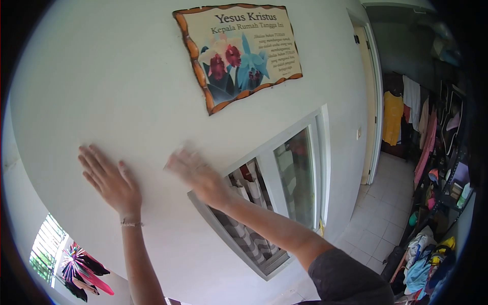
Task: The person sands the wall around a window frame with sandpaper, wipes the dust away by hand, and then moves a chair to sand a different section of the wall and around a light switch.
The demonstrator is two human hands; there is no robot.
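Note:
My left hand [108, 180] is raised to the white wall [127, 91], its fingers stretched out and a thin bracelet [131, 223] round the wrist. Nothing shows in it. To its right, my right hand [195, 175] is up near the wall by the window's upper left corner, and motion smears its fingers; I cannot make out whether it holds anything. Above both hands hangs a plaque [244, 56] with orchids, printed text and a brown wavy border. It sits tilted in this view.
My right forearm crosses in front of a framed window [272, 175] with striped curtains behind the glass. At right, a doorway [375, 101] stands beside hanging clothes [393, 118] and a cluttered shelf. Piled cloth [419, 264] lies lower right; laundry hangs [91, 277] lower left.

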